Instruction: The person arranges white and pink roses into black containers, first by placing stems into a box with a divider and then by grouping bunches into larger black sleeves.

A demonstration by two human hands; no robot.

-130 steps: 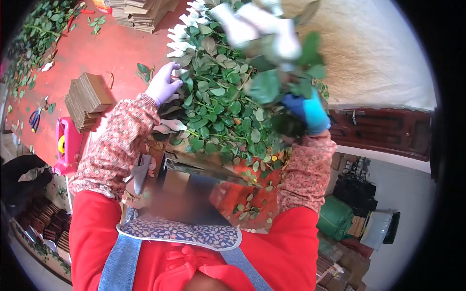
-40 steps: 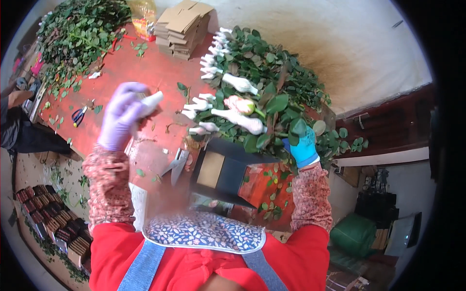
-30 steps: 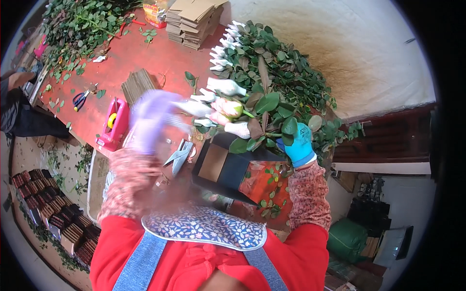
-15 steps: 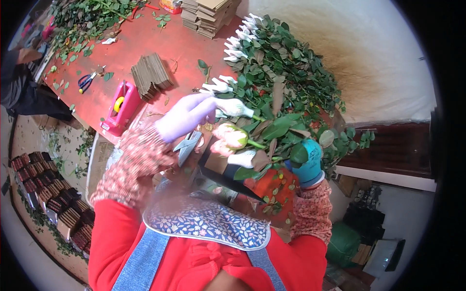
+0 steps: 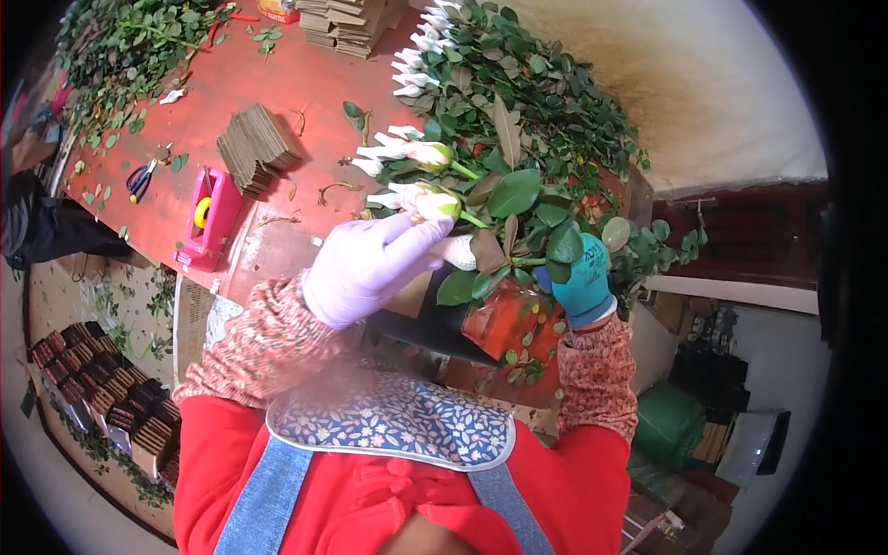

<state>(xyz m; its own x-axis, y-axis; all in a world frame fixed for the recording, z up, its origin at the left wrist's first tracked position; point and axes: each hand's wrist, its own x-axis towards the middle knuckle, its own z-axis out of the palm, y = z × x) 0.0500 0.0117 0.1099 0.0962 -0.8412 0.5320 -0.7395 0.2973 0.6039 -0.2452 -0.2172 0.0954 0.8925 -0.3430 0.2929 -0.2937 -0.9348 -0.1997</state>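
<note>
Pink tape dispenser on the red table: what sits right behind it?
A stack of brown cardboard sheets lies behind the dispenser on the table. What the stack covers is hidden.

Red table (image 5: 305, 83) runs away to upper left. Stack of brown cardboard sheets (image 5: 256, 148) lies on it, fanned. Pink tape dispenser (image 5: 208, 217) with yellow roll sits near table's front edge, just below-left of that stack. Blue-handled scissors (image 5: 140, 178) lie further left. Taller pile of cardboard (image 5: 347, 23) at far end. Heap of cut green leaves (image 5: 129, 51) covers far-left corner. Bundles of dark brown sheets (image 5: 102, 407) stacked on floor, lower left. Green bag (image 5: 668, 427) at lower right.
</note>
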